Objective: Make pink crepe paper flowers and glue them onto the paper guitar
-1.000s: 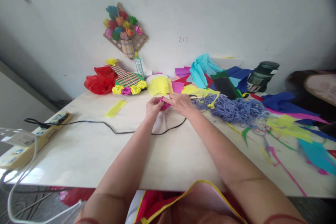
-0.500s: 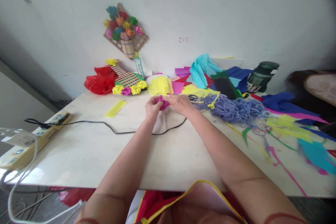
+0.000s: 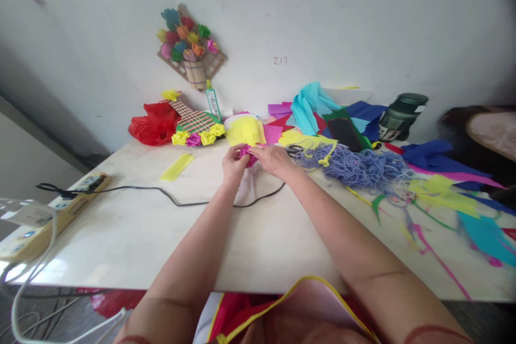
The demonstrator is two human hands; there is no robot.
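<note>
My left hand (image 3: 233, 163) and my right hand (image 3: 274, 159) meet above the middle of the pale table (image 3: 133, 231). Between their fingertips sits a small crumpled piece of magenta paper (image 3: 246, 153), pinched from both sides; most of it is hidden by my fingers. Both forearms reach forward from the near edge. A black cable (image 3: 177, 200) runs across the table just below my hands. A sheet of yellow paper (image 3: 245, 131) lies right behind them.
A power strip (image 3: 52, 209) lies at the left edge. A red bag (image 3: 155, 123), a striped craft with paper flowers (image 3: 197, 128), a tangle of purple yarn (image 3: 358, 166), coloured paper sheets (image 3: 443, 183) and a dark green jar (image 3: 401, 116) crowd the back and right. A flower craft (image 3: 189, 45) hangs on the wall.
My hands have shifted slightly up and left with the magenta paper, my fingers working it; everything else on the table is as before.
</note>
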